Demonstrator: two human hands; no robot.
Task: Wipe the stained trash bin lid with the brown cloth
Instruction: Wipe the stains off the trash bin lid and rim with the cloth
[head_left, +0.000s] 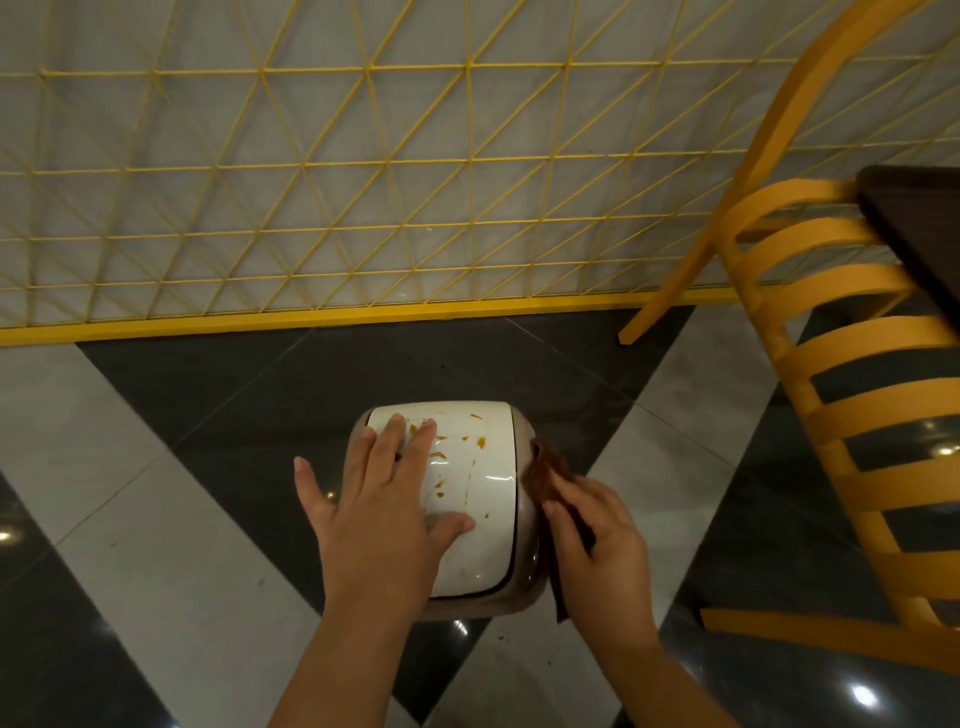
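Observation:
A small beige trash bin stands on the floor with a glossy white lid (475, 499) marked by several orange-brown smears. My left hand (382, 512) lies flat on the lid's left half, fingers spread, thumb resting near the lid's middle. My right hand (597, 551) grips the brown cloth (548, 470) at the bin's right edge, just off the white lid surface. Part of the cloth hangs down below that hand beside the bin.
A yellow slatted chair (852, 395) stands close on the right, with a dark table edge (914, 228) behind it. A yellow wire-grid partition (363, 208) runs along the wall behind the bin. The floor has grey and black glossy tiles.

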